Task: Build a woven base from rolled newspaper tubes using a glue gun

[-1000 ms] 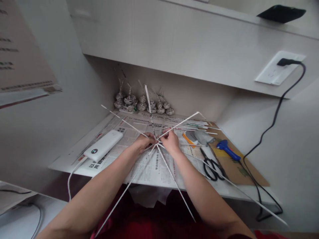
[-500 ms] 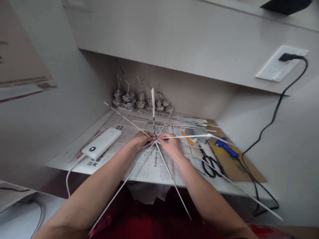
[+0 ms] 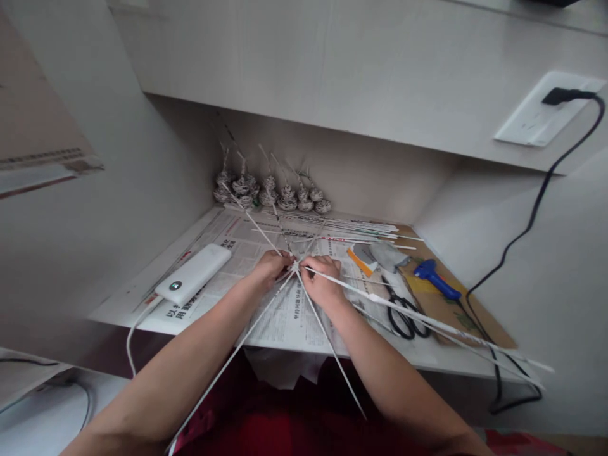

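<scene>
Several thin rolled-paper sticks (image 3: 259, 227) spread out like spokes from a small crossing (image 3: 296, 266) above the newspaper. My left hand (image 3: 272, 266) is closed at the left side of the crossing, thumb and fingers pinching the sticks there. On the right, the fingers of my right hand (image 3: 325, 282) are curled closed around a long white paper stick (image 3: 373, 296). That stick runs out over my right wrist, down to the right. Two spokes slant toward me, one along each forearm. The fingertips partly cover the crossing, so its weave is hard to make out.
Behind stand several woven gourd shapes (image 3: 287, 199). Loose paper sticks (image 3: 365, 228) lie at the back right. Black-handled scissors (image 3: 403, 316), a blue glue gun (image 3: 434, 278) on cardboard (image 3: 484, 326), and a corded white power bank (image 3: 194, 275) rest on the newspaper-covered shelf (image 3: 285, 326).
The white stick at my right hand has swung from nearly level to slanting down right. The left spoke points more steeply away, and the tall upright white stick no longer stands at the centre.
</scene>
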Motion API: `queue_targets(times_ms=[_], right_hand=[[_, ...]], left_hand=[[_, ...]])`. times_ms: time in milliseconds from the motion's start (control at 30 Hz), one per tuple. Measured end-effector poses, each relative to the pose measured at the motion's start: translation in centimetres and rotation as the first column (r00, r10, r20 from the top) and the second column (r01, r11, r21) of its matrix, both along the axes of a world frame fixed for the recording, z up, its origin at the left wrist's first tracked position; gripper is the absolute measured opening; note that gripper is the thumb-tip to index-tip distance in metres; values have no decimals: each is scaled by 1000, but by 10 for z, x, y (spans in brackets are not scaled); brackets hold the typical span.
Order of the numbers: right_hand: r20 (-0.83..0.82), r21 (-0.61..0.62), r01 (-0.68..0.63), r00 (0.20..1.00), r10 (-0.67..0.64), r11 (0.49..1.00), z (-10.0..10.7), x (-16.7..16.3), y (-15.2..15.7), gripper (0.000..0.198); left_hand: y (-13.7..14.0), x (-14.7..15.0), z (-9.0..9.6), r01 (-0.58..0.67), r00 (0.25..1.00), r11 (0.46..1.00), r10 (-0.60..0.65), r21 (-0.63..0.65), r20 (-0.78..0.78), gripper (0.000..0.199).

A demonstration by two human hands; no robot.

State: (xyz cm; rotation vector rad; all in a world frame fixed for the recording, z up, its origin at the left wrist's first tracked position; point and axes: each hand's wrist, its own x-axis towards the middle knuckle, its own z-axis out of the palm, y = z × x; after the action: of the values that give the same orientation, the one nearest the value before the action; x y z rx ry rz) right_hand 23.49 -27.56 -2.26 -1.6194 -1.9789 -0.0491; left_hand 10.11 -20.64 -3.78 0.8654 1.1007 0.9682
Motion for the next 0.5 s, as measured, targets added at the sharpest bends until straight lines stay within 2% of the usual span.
queue_targets(times_ms=[267,500], right_hand=[[-120,78,-36,992,45,996,-9,3,5,9],[-207,175,36,978,1,984,-2,4,-2,16]], left_hand=[[-3,-1,10,59,996,998,-58,-16,65,27],[-1,1,8,-25,992,999,31,-47,124,25]])
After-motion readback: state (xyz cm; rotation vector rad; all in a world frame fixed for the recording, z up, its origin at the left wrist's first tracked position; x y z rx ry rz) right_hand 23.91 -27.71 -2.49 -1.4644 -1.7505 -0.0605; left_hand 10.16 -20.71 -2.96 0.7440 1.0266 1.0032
